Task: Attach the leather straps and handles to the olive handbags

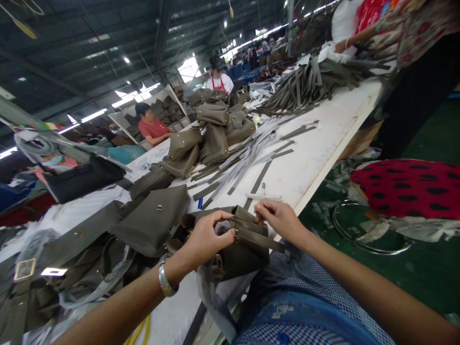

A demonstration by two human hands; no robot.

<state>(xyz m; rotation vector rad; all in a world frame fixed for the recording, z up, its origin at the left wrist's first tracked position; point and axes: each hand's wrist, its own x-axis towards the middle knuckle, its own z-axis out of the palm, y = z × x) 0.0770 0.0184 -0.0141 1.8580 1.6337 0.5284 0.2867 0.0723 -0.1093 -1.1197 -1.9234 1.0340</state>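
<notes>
An olive-grey leather handbag (237, 256) lies at the near edge of the white table (316, 158), right in front of me. My left hand (207, 238), with a silver bangle on its wrist, is closed on the bag's top edge and on crumpled grey paper stuffing (223, 227) there. My right hand (278, 218) pinches the bag's strap at the upper right corner. A thin plastic sheet (212, 297) hangs down from under the bag.
More olive bags (151, 220) lie to my left and in a pile (212, 134) further along. Several loose grey straps (251, 153) and a white pen-like tool (264, 196) lie on the table. Other people work across and at the far right. A red dotted stool (409, 187) stands on the green floor.
</notes>
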